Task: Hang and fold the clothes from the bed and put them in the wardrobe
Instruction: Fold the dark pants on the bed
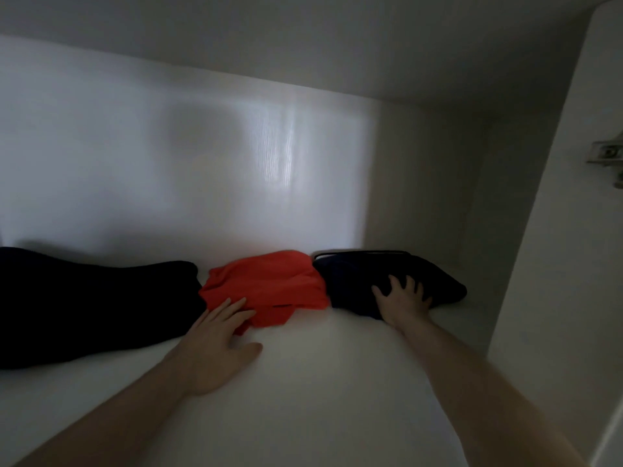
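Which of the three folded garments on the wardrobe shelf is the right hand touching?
The dark folded garment at the far right, under the right hand. The orange garment in the middle meets the left hand; the large dark garment at left is untouched.

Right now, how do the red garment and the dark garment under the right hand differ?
The red garment is bright orange-red; the dark garment looks near black. The red garment sits mid-shelf and looks loosely rumpled; the dark garment sits nearer the right wall as a compact bundle. The left hand touches the red garment's front edge with flat fingers; the right hand spreads on top of the dark garment. Both lie on the white shelf.
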Demonstrator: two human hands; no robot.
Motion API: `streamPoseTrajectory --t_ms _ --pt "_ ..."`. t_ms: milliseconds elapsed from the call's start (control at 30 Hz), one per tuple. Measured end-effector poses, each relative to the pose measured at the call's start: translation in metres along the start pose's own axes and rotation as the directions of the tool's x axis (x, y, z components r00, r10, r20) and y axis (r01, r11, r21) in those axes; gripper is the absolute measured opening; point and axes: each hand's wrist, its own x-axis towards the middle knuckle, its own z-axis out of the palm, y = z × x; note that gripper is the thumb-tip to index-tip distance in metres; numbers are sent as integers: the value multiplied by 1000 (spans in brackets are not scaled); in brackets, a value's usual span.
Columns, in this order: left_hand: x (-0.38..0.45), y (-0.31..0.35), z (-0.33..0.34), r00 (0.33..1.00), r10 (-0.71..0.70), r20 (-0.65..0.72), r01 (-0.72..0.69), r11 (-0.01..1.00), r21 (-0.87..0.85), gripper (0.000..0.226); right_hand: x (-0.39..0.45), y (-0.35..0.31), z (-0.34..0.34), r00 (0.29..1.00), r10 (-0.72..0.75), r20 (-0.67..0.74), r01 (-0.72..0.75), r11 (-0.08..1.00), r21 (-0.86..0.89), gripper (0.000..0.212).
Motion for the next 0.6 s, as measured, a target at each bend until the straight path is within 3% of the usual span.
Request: streamPoseTrajectory --t_ms 100,167,400,600 --pt "0 1 0 1000 1 -15 -1 1000 8 75 -9 0 1 964 -120 -238 114 993 -39 52" --pt "0 0 1 1000 1 -24 -1 1000 4 69 -17 -1 1 944 -184 -274 165 982 -92 44" --pt "1 3 1 1000 -13 -17 13 1000 1 68 -44 3 0 982 -178 -58 177 984 -16 52" --pt "0 6 -1 999 -28 15 28 1000 0 69 -89 -1 -6 976 -164 146 167 986 -9 69"
